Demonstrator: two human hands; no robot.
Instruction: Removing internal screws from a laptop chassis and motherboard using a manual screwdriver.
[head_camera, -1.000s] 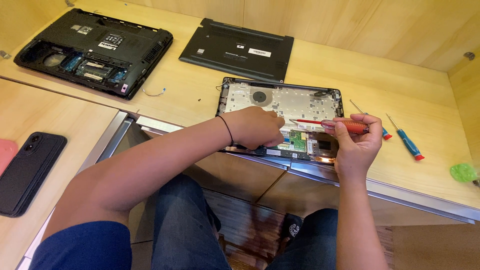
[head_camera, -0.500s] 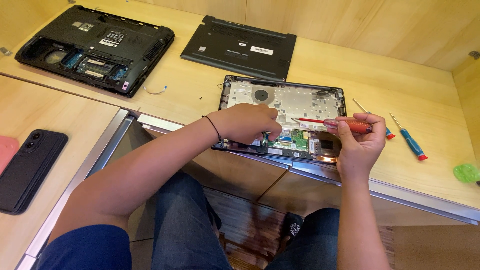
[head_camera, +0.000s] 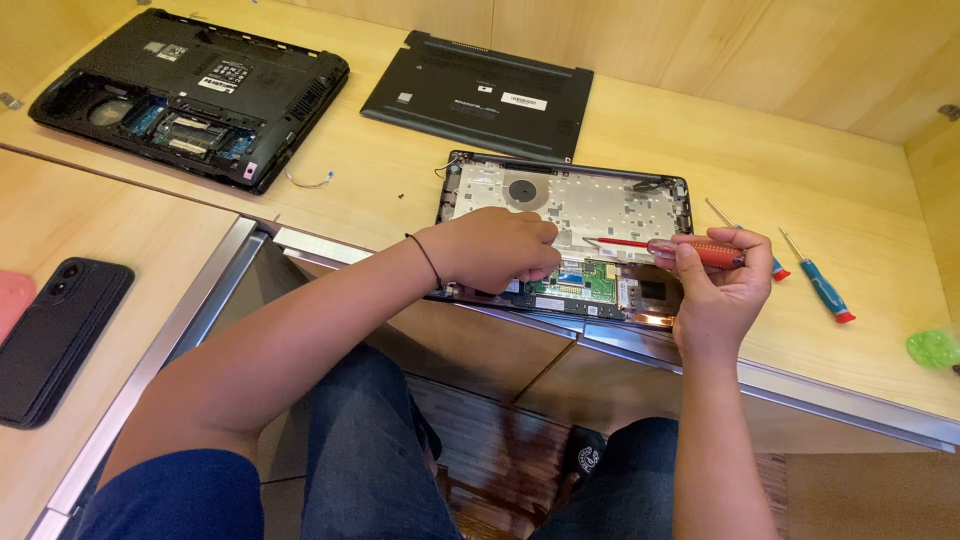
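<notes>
Warm, even indoor light, sharp picture

Soft shadows lie under the forearms; faint sheen shows on the pale wooden desk (head_camera: 820, 180); edges bend slightly from the wide lens; no noticeable blur.

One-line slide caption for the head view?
Left hand rests inside opened laptop; right hand holds red screwdriver over it.

My left hand (head_camera: 497, 250) reaches forward, knuckles up, fingers curled downward in a loose grip. My right hand (head_camera: 718, 285) is raised, palm toward me, fingers closed tight.

opened laptop (head_camera: 570, 235) | flat, internals exposed | red screwdriver (head_camera: 690, 250) | level above it
</notes>
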